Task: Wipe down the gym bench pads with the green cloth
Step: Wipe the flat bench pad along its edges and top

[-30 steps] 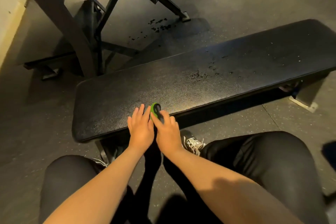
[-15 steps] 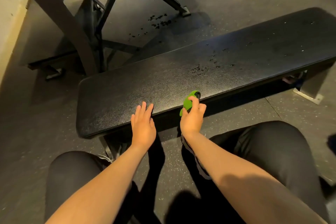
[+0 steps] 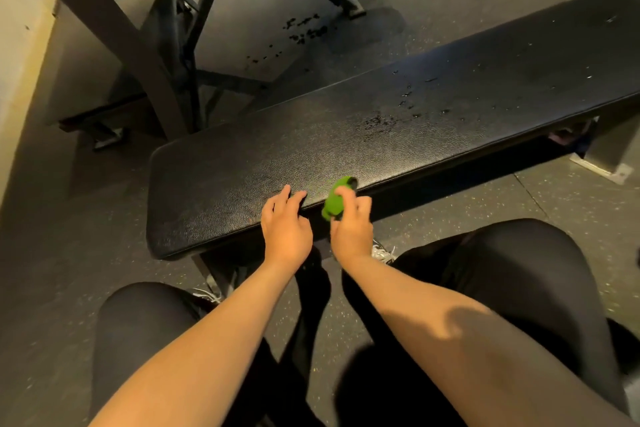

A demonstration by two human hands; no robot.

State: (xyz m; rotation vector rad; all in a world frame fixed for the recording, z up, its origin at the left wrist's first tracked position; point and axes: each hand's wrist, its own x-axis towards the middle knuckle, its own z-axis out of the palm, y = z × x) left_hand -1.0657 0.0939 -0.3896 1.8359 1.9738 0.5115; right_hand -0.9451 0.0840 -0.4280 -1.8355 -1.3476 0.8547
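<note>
Green cloth (image 3: 335, 200) balled in right hand (image 3: 351, 230), lower centre — left hand (image 3: 285, 230) slack on desk (image 3: 225, 177) edge. Barely begun, by the look: droplets (image 3: 378, 121) right of centre unwiped.

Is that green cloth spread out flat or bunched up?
Bunched up: the small green cloth is a compact wad gripped in the right hand at the near edge of the black padded bench.
</note>
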